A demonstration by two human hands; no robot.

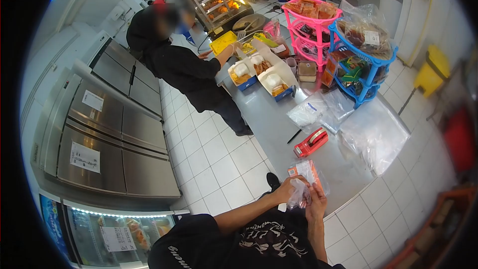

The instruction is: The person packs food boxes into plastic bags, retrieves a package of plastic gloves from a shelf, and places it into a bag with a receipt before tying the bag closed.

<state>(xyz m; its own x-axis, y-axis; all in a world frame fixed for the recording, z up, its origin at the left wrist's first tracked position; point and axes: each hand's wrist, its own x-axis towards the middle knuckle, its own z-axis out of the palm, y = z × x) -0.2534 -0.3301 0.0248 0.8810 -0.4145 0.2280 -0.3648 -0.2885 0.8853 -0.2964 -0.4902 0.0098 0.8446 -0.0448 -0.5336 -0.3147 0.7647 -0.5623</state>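
Close to my body, at the table's near end, both hands meet on a small clear plastic bag [298,194]. Fingers of my left hand [288,192] are closed on the bag's left side. My right hand [315,202] grips it from the right. What the bag holds is too small to make out. Just beyond my hands lies an orange and white packet [309,172] in clear plastic. Farther up the metal table [344,189] are a red tape dispenser [311,142] and a black pen [294,136].
Clear plastic bags [376,129] lie at the table's right edge. Blue [366,87] and pink [309,20] basket racks stand beyond. Open food boxes [275,80] sit mid-table, near a co-worker in black [186,72]. Steel fridges [97,142] line the left.
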